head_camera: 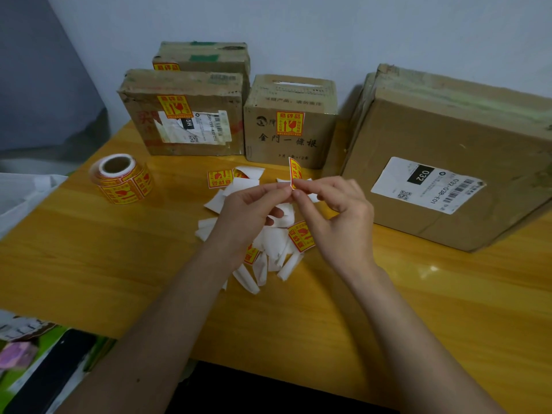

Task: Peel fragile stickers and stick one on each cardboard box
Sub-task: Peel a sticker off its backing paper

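Over the middle of the yellow wooden table (89, 264), my left hand (251, 207) and my right hand (337, 210) pinch one red-and-yellow fragile sticker (295, 172) between them. It curls upward from its white backing at my fingertips. Three cardboard boxes stand at the back: a rear box (206, 58), a left box (185, 115) and a middle box (289, 121). Each carries a fragile sticker. A large box (442, 162) lies tilted at the right and shows only a white shipping label. The sticker roll (122, 179) rests at the left.
Several white backing scraps (268, 249) and loose stickers (220, 178) litter the table under my hands. A wall runs close behind the boxes. White plastic (21, 192) lies off the table's left edge, and colourful items (27, 348) sit below the near left corner.
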